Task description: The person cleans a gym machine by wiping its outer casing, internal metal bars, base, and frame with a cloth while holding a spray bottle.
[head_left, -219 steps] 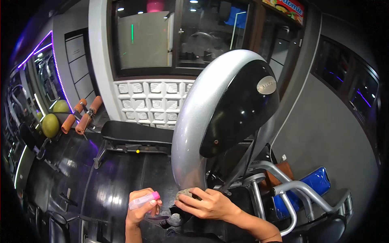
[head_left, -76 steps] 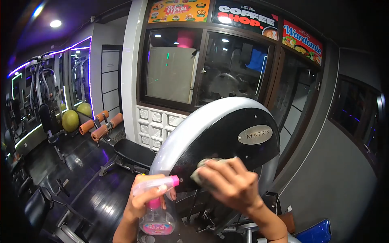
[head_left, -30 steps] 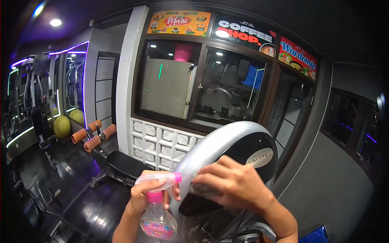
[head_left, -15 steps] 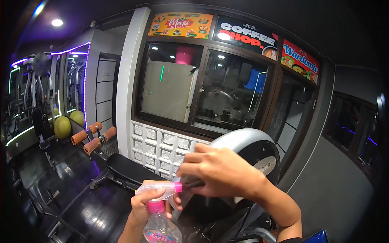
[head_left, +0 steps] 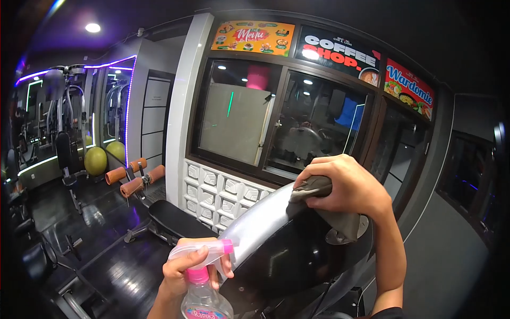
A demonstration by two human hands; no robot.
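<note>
My left hand is wrapped round the neck and trigger of a clear spray bottle with a pink collar and pink nozzle. The bottle stands upright at the lower middle of the view, its nozzle pointing right. In my right hand is a dark grey cloth, bunched under the fingers and hanging down on one side. The cloth presses on the curved silver rim of an exercise machine. Its black side panel lies below, and the hanging cloth partly covers the oval badge there.
Behind the machine are a white patterned wall and dark-framed windows under food signs. A black bench with orange foam rollers stands to the left. Farther back are green exercise balls and weight machines.
My right hand has moved right and up along the silver rim, and the cloth in it now shows clearly. The bottle has shifted slightly left and down. The surroundings have slid right in view.
</note>
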